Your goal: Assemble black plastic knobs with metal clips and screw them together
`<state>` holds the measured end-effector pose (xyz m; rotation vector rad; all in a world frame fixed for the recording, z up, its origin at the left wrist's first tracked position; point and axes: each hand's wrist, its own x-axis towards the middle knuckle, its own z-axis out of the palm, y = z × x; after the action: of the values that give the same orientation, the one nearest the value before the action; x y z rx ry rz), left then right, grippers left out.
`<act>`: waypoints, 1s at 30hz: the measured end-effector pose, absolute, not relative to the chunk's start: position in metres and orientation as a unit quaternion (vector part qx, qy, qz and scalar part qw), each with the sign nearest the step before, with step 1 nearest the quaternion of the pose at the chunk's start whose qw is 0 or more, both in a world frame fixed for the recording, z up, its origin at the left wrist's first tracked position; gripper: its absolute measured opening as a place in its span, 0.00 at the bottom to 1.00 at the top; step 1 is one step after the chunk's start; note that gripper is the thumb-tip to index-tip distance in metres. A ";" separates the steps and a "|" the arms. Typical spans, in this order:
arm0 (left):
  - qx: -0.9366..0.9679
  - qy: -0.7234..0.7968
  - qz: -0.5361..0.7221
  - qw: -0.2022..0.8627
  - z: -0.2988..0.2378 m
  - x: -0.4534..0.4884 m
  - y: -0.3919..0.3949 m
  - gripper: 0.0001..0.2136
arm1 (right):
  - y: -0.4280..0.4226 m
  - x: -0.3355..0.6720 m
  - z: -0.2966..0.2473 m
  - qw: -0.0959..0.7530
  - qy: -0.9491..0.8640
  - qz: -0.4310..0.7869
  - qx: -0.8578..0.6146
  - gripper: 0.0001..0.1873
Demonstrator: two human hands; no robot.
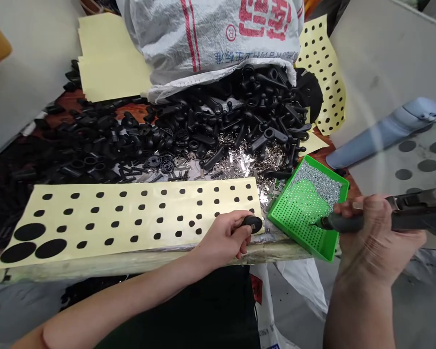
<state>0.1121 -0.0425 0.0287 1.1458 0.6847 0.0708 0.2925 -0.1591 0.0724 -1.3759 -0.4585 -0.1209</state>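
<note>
My left hand (223,237) grips a small round black plastic part (252,224) between fingers and thumb, just above the right end of a cream adhesive sheet with black dots (131,218). My right hand (370,232) is shut around a dark pen-shaped power tool (352,222). Its pointed tip sits over a green perforated tray (334,247), which holds a layer of tiny grey metal pieces (318,182). I cannot tell whether the tip touches the tray.
Behind the sheet lies a heap of black plastic parts (218,121) mixed with silver metal pieces (247,165). A white woven sack (210,39) spills onto the heap. More dotted sheets (323,72) lie behind it, and a pale blue bottle (381,131) lies at right.
</note>
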 end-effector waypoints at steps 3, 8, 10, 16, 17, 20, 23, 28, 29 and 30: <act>0.533 0.315 0.035 0.785 0.027 0.114 -0.042 0.14 | -0.160 0.293 0.072 0.743 -0.209 -0.061 -0.633 0.13; 0.525 0.324 0.035 0.786 0.026 0.117 -0.041 0.15 | -0.164 0.299 0.074 0.716 -0.174 -0.080 -0.671 0.15; 0.528 0.323 0.030 0.785 0.027 0.118 -0.040 0.17 | -0.166 0.302 0.076 0.701 -0.166 -0.082 -0.689 0.16; 0.537 0.343 0.009 0.771 0.030 0.123 -0.042 0.21 | -0.170 0.308 0.070 0.745 -0.177 -0.142 -0.627 0.17; 0.538 0.345 0.009 0.769 0.030 0.123 -0.043 0.22 | -0.171 0.309 0.068 0.746 -0.178 -0.150 -0.624 0.17; 0.542 0.349 0.011 0.764 0.032 0.123 -0.044 0.22 | -0.174 0.311 0.062 0.748 -0.184 -0.144 -0.621 0.16; 0.545 0.356 0.009 0.759 0.033 0.122 -0.044 0.23 | -0.176 0.312 0.058 0.745 -0.191 -0.132 -0.626 0.17; 0.548 0.358 0.013 0.756 0.033 0.122 -0.045 0.24 | -0.178 0.311 0.055 0.749 -0.184 -0.125 -0.625 0.16; 0.548 0.361 0.013 0.755 0.032 0.123 -0.045 0.24 | -0.178 0.310 0.054 0.750 -0.183 -0.127 -0.623 0.16; 0.547 0.364 0.014 0.754 0.032 0.123 -0.046 0.25 | -0.178 0.310 0.054 0.750 -0.184 -0.128 -0.622 0.15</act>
<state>0.1226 -0.0456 0.0316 1.1937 0.7941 0.0295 0.3105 -0.1780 0.0540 -1.3593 -0.4010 -0.2800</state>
